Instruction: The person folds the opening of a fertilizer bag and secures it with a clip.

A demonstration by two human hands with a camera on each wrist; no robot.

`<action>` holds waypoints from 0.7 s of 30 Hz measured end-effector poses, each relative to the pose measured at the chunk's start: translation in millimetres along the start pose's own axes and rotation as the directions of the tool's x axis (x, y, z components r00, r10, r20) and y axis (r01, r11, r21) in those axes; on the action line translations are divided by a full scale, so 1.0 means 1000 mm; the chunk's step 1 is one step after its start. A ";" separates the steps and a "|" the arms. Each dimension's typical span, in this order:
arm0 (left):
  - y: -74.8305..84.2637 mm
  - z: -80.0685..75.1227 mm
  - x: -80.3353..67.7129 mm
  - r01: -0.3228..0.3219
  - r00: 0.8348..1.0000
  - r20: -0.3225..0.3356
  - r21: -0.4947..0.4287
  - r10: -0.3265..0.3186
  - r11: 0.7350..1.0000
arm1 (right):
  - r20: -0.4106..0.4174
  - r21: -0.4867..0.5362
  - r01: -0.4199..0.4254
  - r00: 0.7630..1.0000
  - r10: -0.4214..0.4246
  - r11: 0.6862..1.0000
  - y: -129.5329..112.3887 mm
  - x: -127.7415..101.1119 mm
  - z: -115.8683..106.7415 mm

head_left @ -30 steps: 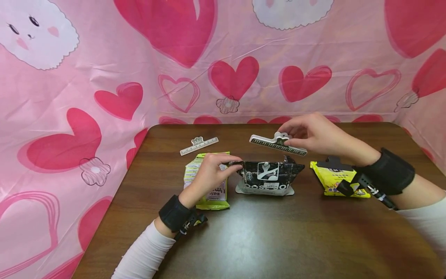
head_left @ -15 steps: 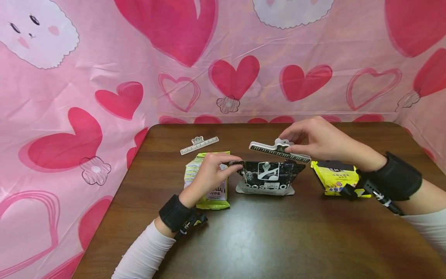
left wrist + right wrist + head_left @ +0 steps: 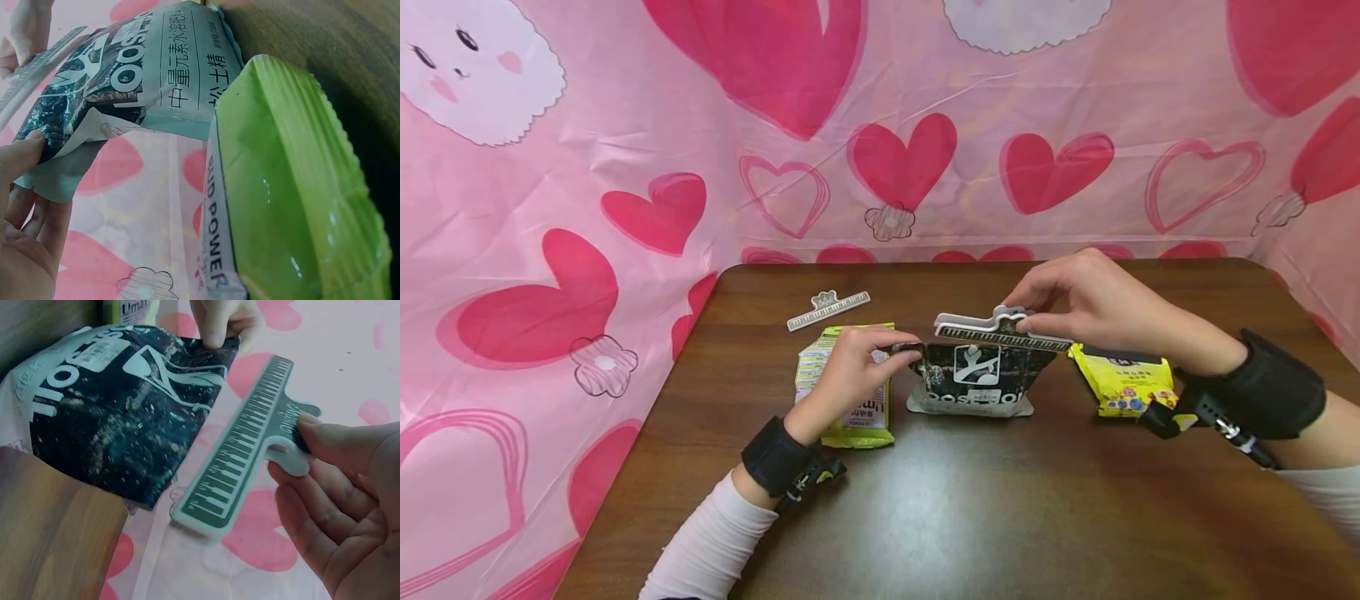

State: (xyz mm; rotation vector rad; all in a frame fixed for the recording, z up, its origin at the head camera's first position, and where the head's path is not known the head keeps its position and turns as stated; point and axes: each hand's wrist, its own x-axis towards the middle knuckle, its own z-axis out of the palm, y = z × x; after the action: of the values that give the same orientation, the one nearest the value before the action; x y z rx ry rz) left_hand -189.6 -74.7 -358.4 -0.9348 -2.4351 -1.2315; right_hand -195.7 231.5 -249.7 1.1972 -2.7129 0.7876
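My left hand [image 3: 853,375] pinches the top left corner of a black-and-white printed bag [image 3: 976,392], which stands on the table. In the left wrist view, the thumb lies on the bag's dark front and the fingers are behind it. My right hand [image 3: 1093,300] pinches the handles of a long bag clip [image 3: 981,333] with a piano-key pattern. The clip lies along the bag's top edge in the head view. From the right wrist view, the clip [image 3: 240,453] shows a gap to the edge of the bag [image 3: 106,425].
A second piano-key clip [image 3: 827,311] lies at the back left of the wooden table [image 3: 1000,517]. A green-and-white packet [image 3: 861,425] sits beside the left hand, partly hidden by it. To the right is a yellow packet [image 3: 1123,387]. A pink heart-patterned cloth [image 3: 760,100] hangs behind.
My right hand has brought the clip down and toward me, from behind the bag to its top edge, and levelled it somewhat. The left hand and the bag have stayed put.
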 end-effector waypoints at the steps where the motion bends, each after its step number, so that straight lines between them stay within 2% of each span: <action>1: 0.000 0.000 0.000 0.000 1.000 -0.001 -0.001 0.000 1.000 | 0.005 0.002 -0.002 1.000 0.002 1.000 -0.001 0.000 0.000; 12: -0.001 0.000 -0.001 0.001 1.000 0.002 -0.004 -0.001 1.000 | 0.013 0.031 0.042 0.999 -0.043 0.999 -0.003 0.001 0.009; 21: 0.000 -0.001 -0.001 0.011 1.000 0.015 -0.018 -0.010 1.000 | -0.004 0.017 0.077 0.997 -0.077 0.997 -0.001 0.002 0.017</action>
State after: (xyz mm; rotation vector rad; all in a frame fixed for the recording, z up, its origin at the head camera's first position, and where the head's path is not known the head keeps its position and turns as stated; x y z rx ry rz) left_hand -188.5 -75.5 -358.4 -0.9400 -2.4472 -1.2561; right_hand -194.0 221.0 -263.8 1.2943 -2.6443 0.8037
